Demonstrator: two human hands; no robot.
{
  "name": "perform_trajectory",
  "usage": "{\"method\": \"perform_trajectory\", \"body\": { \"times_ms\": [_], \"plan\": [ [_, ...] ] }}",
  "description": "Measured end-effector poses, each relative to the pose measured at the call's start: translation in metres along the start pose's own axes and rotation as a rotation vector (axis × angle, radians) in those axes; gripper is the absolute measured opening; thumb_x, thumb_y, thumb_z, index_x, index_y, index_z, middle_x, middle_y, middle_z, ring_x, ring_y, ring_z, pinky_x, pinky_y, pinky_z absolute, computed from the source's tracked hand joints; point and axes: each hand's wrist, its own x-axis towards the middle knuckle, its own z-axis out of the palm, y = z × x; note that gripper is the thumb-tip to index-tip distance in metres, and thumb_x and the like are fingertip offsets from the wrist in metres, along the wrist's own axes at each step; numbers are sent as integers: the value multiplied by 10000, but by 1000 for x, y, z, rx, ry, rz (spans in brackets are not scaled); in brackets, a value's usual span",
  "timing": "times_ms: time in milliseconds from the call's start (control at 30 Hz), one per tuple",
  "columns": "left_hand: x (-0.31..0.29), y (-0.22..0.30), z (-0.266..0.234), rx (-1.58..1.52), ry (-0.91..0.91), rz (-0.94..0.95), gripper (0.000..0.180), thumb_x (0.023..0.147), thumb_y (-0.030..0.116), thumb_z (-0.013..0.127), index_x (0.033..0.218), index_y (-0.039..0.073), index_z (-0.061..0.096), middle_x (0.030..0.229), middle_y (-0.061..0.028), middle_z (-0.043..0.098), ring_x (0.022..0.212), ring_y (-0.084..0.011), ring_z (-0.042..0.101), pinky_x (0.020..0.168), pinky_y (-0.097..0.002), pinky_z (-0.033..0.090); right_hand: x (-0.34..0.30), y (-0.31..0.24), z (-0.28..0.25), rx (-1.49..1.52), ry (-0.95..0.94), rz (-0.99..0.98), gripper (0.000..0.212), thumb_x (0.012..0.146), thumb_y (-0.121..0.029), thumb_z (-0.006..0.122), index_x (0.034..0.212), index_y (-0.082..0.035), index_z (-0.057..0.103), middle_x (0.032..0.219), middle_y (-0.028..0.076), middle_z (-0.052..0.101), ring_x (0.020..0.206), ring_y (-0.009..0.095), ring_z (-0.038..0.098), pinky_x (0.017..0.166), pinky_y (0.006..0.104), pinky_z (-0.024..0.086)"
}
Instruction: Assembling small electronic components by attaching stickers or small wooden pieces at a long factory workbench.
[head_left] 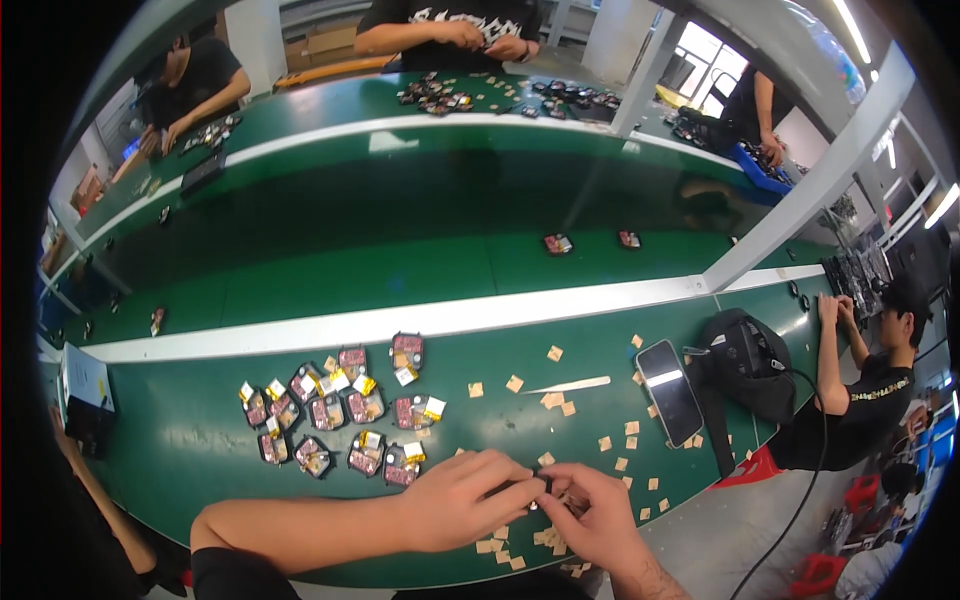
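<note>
My left grip and right grip pinch one small black part (mostly hidden), handling unfinished | black-cased circuit modules cluster leftward on the green surface, doneness unclear | tan squares lie scattered loose

Smartphone, dark with a pale rim, lies face up on the green bench, bright reflection across its screen. Just right of it, a black fabric bag, strap trailing toward the bench edge. Thin black cable curves from near the bag down to the lower edge of view. Far left: white-topped black box. White ledge crosses behind; slanted white metal post rises from it. Farther off, blue plastic bin at upper right, brown cardboard box at upper left. Co-worker in black shirt at right.
</note>
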Motion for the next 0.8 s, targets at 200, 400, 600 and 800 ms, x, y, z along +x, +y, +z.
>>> {"method": "perform_trajectory", "body": {
  "times_ms": [200, 400, 600, 800],
  "plan": [
    [5, 14, -7, -375, -131, -488, 291, 1003, 148, 748, 1277, 103, 661, 988, -98, 714, 839, -229, 739, 705, -341, 604, -4, 7, 5, 119, 47, -101, 258, 909, -47, 817, 1155, -36, 739, 898, 40, 731, 562, 39, 459, 516, 221, 378],
    [22, 5, -22, -345, -134, -616, 198, 969, 77, 763, 1150, 52, 685, 920, -91, 742, 769, -177, 709, 692, -313, 572, -1, -6, 2, 8, 131, -121, 349, 852, -46, 858, 1176, -37, 728, 926, 45, 708, 617, 43, 510, 517, 226, 407],
    [83, -74, -71, 144, 192, -547, 160, 937, 83, 740, 1075, 43, 668, 784, -137, 685, 702, -283, 697, 676, -398, 537, -1, 17, -12, -103, 230, -243, 381, 855, -51, 837, 1214, -48, 712, 927, 64, 658, 600, 90, 531, 514, 255, 429],
    [103, -181, -116, 476, 149, -849, 209, 954, 196, 711, 1121, 71, 698, 934, -170, 724, 902, -347, 727, 793, -454, 572, -9, 8, -16, -188, 163, -233, 133, 986, -31, 647, 1105, 8, 690, 1042, 239, 682, 987, 468, 660, 841, 482, 548]
  ]
}}
